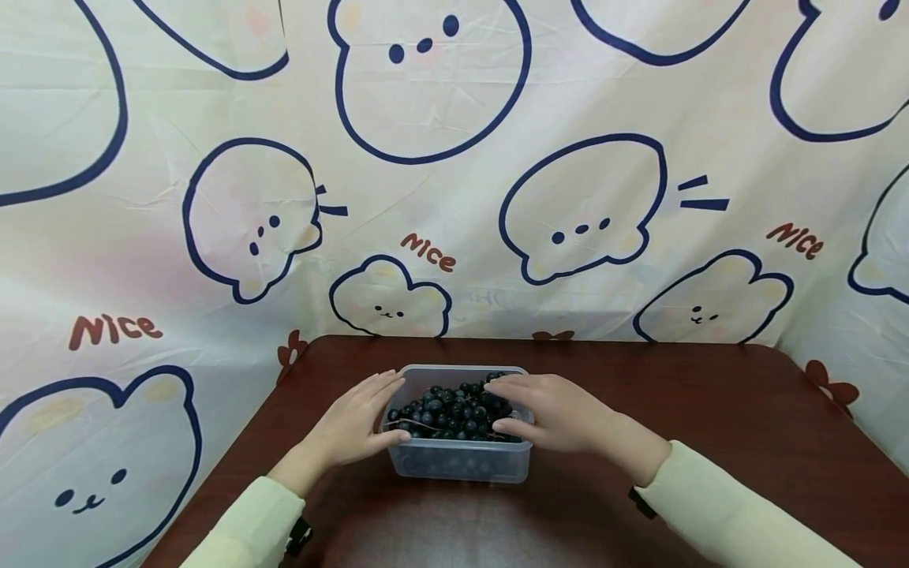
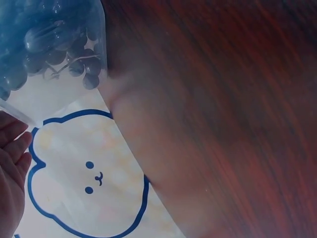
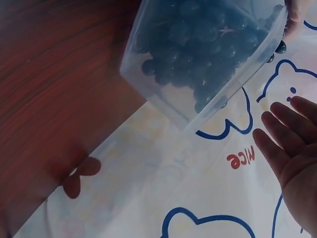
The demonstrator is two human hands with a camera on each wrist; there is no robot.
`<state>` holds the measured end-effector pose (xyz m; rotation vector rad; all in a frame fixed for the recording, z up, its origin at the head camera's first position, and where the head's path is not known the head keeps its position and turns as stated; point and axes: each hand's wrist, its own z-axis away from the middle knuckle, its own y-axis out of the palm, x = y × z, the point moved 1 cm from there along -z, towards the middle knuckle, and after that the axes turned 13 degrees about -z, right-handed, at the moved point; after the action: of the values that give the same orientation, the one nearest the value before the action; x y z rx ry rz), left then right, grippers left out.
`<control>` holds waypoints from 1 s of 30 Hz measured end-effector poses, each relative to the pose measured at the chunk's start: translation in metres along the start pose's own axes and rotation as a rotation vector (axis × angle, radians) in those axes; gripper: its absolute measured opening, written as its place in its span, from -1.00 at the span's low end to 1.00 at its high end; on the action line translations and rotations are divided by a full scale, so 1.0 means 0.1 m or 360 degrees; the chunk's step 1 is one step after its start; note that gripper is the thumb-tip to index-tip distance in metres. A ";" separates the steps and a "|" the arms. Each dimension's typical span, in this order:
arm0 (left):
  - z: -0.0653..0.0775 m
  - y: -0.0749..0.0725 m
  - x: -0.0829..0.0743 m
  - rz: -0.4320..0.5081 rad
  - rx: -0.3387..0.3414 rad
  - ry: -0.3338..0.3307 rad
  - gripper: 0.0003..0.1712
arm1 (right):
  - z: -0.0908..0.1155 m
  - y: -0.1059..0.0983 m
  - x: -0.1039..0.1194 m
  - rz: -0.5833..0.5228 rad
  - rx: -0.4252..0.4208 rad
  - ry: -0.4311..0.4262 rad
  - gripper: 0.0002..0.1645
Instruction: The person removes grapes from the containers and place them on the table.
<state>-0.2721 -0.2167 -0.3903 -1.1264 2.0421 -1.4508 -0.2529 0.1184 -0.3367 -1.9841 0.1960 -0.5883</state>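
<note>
A clear plastic container [image 1: 461, 461] full of dark grapes [image 1: 454, 410] stands upright on the table. My left hand [image 1: 355, 422] is at its left side, fingers stretched along the rim and thumb by the near left corner. My right hand [image 1: 557, 410] is over the right rim, its straight fingertips overlapping the grapes in the head view. From the right wrist, the right hand [image 3: 297, 163] shows spread, straight fingers apart from the container wall [image 3: 173, 109]. Part of the left hand [image 2: 12, 168] appears beside the container's rim in the left wrist view.
The dark brown wooden table [image 1: 710, 410] extends around the container. Behind it and at both sides hangs a white cloth [image 1: 454, 205] printed with blue-outlined cartoon animals, meeting the table's far edge.
</note>
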 end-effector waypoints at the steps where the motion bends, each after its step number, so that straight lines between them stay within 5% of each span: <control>1: 0.00 0.00 0.00 0.0006 0.0001 -0.0003 -0.07 | -0.02 0.01 0.00 -0.0014 0.0017 0.0026 -0.34; 11: 0.01 0.00 0.00 0.0009 0.0003 -0.0014 -0.07 | -0.25 0.08 0.08 -0.0104 0.0214 0.0293 -0.37; 30: 0.02 0.01 -0.01 0.0021 0.0019 -0.0049 -0.07 | -0.54 0.24 0.06 -0.0106 0.0424 0.0465 -0.33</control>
<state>-0.2702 -0.2171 -0.3917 -1.1216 2.0139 -1.4288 -0.2707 0.0619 -0.3362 -1.6479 0.2186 -0.8998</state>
